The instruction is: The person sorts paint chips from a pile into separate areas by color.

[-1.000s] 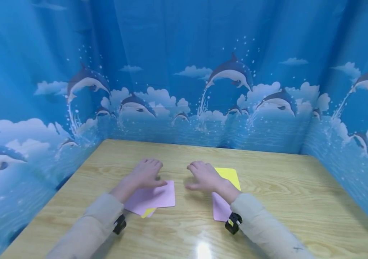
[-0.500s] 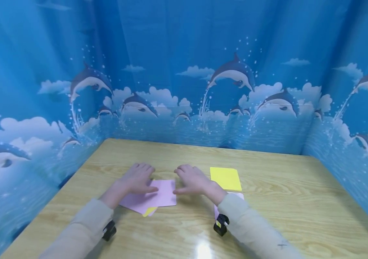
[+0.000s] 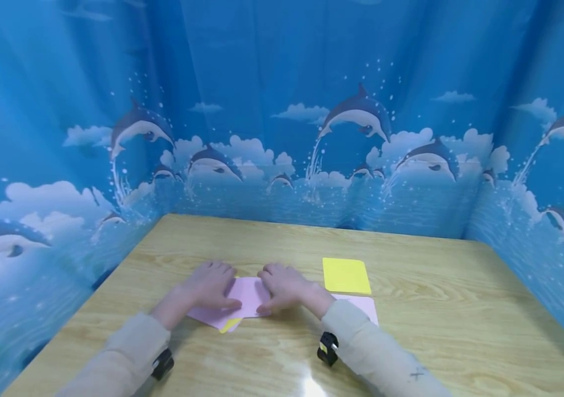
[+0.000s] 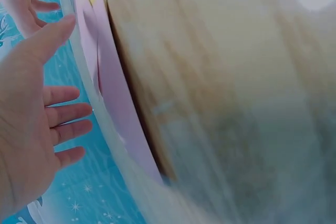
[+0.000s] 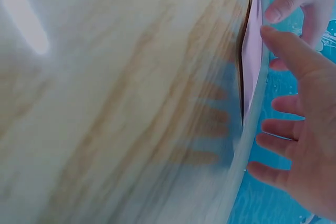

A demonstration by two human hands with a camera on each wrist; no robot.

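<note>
A loose pile of pink sheets [image 3: 249, 298] with rounded corners lies left of the table's middle, with a yellow sheet's corner [image 3: 230, 325] poking out at the near side. On the pile's left part is my left hand [image 3: 211, 286], thumb extended and fingers loosely spread in the left wrist view. At the pile's right edge is my right hand [image 3: 284, 286], its thumb tip by the pink sheet [image 5: 253, 51] in the right wrist view. Both hands face each other across the pile. Whether the fingertips press on the sheets is unclear.
Right of the right hand, a yellow square sheet [image 3: 346, 275] lies beyond another pink sheet [image 3: 361, 306], which the right forearm partly covers. A blue dolphin-print curtain [image 3: 282, 110] surrounds the back and sides of the wooden table [image 3: 436, 286]. Each wrist carries a small black device.
My right hand has moved left from beside the yellow sheet to the pile's right edge, uncovering that sheet. My left hand has shifted slightly left and nearer. The pile looks about the same.
</note>
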